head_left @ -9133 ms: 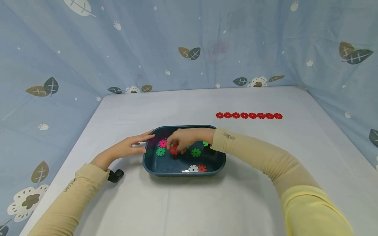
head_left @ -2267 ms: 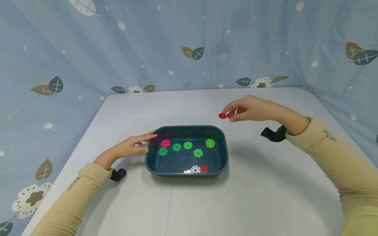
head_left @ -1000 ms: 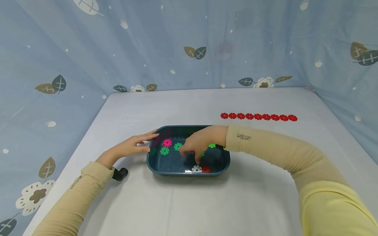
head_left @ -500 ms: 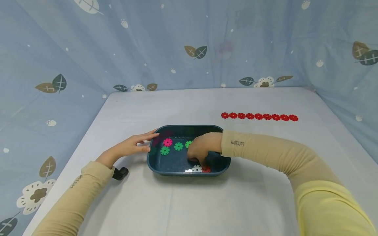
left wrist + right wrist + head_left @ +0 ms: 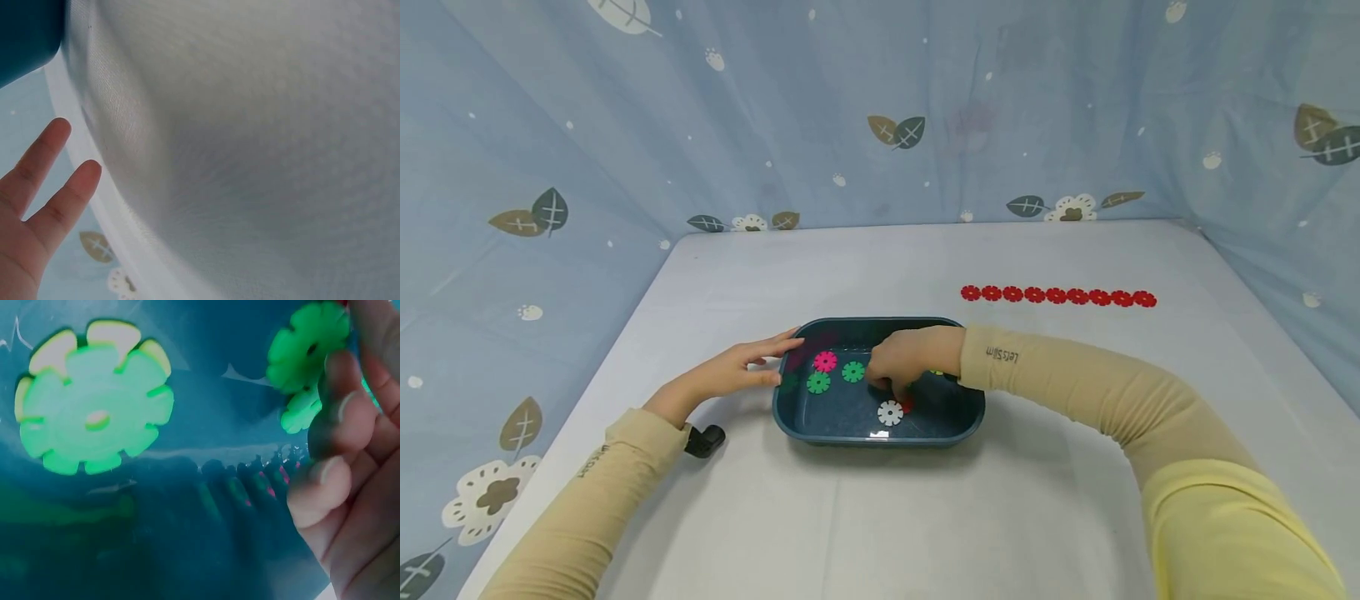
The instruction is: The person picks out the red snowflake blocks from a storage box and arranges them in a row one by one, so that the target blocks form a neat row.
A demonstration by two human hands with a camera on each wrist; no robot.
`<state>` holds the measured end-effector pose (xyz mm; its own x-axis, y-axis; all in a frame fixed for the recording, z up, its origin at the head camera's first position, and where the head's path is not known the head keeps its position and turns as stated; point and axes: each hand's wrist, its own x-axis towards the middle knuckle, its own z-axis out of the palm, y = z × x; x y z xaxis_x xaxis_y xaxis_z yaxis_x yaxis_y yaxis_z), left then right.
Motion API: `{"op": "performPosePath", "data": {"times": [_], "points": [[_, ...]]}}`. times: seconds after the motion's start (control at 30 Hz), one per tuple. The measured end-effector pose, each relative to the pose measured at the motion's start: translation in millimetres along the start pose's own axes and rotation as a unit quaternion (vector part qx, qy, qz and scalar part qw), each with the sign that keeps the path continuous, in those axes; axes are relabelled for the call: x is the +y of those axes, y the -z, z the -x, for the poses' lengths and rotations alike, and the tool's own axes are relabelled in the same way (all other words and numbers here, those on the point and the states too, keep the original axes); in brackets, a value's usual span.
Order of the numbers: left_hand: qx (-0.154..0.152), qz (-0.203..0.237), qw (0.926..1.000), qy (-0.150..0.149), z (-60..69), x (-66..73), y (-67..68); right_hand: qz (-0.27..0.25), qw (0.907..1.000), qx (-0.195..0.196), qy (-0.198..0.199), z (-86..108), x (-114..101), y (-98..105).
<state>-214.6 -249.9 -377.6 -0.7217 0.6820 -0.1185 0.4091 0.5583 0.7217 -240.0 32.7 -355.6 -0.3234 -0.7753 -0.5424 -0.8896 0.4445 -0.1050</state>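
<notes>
My right hand (image 5: 904, 360) reaches into the dark blue tray (image 5: 850, 438), its fingers curled. The fingertips are at a red flower-shaped disc (image 5: 907, 407), mostly hidden under them. A white disc (image 5: 891, 412) lies close by on the left. My left hand (image 5: 726, 373) rests against the tray's left rim with fingers spread; two fingers (image 5: 78, 187) show in the left wrist view. A pink disc (image 5: 825, 361) and green discs (image 5: 853, 372) lie inside the tray. In the right wrist view a green disc (image 5: 97, 415) overlaps a yellow-green one.
Behind the tray, to the right, a straight row of several red discs (image 5: 1056, 296) lies on the white tablecloth (image 5: 820, 517). A blue patterned curtain (image 5: 820, 108) closes the back and sides. A black wrist camera (image 5: 705, 442) sits at the left cuff.
One more red disc joined the row since the oldest frame. Lately my right hand reached the tray's front wall, then drew back leftward; the red and white discs moved with it. The left hand stayed.
</notes>
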Motion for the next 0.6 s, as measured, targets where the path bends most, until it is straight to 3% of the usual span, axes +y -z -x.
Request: {"op": "performPosePath", "data": {"times": [0.17,0.43,0.6], "points": [[0.002,-0.001,1.0,0.002,-0.3,-0.9,0.2,0.001,0.9996,0.017,0.022,-1.8,3.1,-0.6],[0.003,0.006,1.0,0.0,0.0,-1.3,0.0,-0.016,0.999,-0.029,0.03,-1.6,0.6,-2.2],[0.003,0.01,0.9999,0.001,0.6,-1.8,-0.3,-0.012,0.9994,-0.01,0.032,-2.2,-0.7,-2.2]]}}
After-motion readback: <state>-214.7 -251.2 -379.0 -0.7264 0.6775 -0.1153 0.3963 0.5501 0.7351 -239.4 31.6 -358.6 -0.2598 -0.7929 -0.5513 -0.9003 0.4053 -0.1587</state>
